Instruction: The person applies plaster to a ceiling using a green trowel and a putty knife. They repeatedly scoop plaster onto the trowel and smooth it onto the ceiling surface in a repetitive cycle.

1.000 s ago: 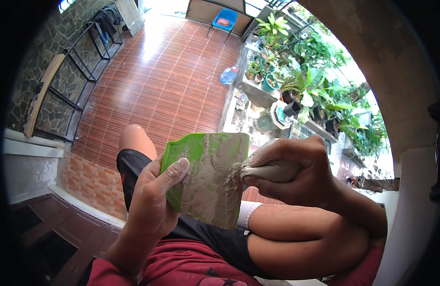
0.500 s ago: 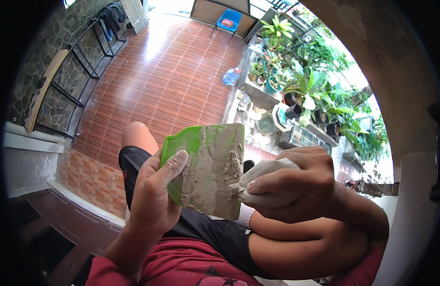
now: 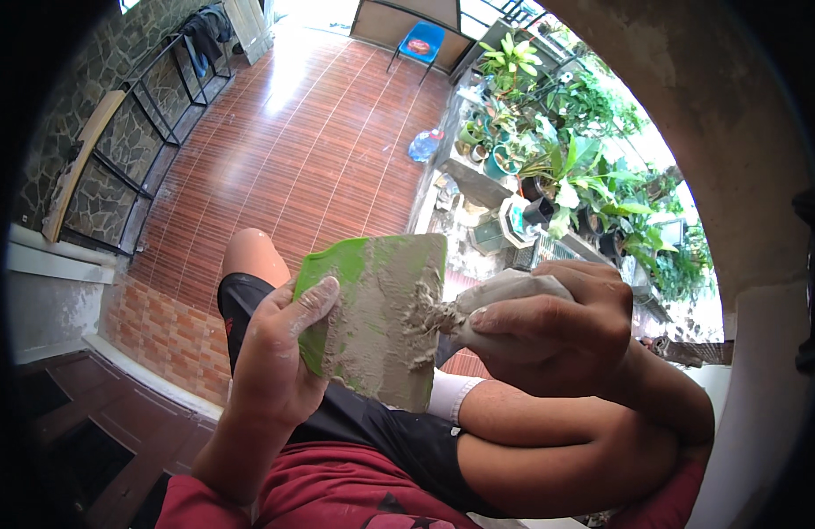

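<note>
My left hand [image 3: 295, 339] grips a flat green plastic board [image 3: 344, 256] by its left side, thumb on top and fingers underneath. Grey-brown putty [image 3: 377, 326] coats most of its upper face, smooth in the middle and ridged near the right edge. My right hand [image 3: 562, 331] is closed round a whitish bunched-up cloth or bag [image 3: 513, 288]; I cannot tell which. Its narrow, putty-smeared end touches the putty at the board's right edge. Pale smears mark my left thumb.
My bent legs [image 3: 557, 450] lie beneath the board. Ahead stretches a red tiled floor [image 3: 284, 167], with a black metal frame [image 3: 156, 128] along the left. Potted plants [image 3: 575, 167] line the right side. A blue chair [image 3: 419, 42] and a clear plastic bottle [image 3: 423, 145] stand farther off.
The bunched cloth or bag has shifted slightly right and up with my right hand. The putty by the board's right edge is now roughed into ridges. My left hand still holds the board.
</note>
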